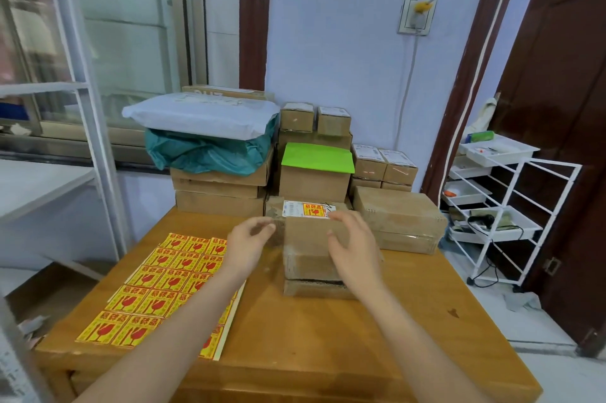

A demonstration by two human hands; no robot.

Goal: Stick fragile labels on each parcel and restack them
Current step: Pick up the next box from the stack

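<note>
- My left hand (251,240) and right hand (352,243) hover on either side of the short stack (313,258) at the middle of the table (328,343). Both have loosely spread fingers and hold nothing; whether the right fingertips brush the top box I cannot tell.
- The top box (306,232) already carries a fragile label (315,209) beside its white shipping slip, at the far edge of its lid. Two flatter parcels lie under it.
- The label sheet (160,287) lies flat near the table's left edge, with my left forearm across its right side.
- I judge this step to be squaring or lifting the labelled box so that it can be restacked.
- To do it well, I would bring both palms in on opposite side faces at the same height and press evenly, so the box rises level and the parcels below don't shift.
- I would keep my fingers off the fresh label so its corners stay down.
- The larger taped parcel (398,219) lies just beside the stack towards the right edge, with more boxes along the back edge, so I'd lift straight up before moving sideways.
- The glossy tape on the lower parcels looks slippery, so I'd set the box down without sliding it.
</note>
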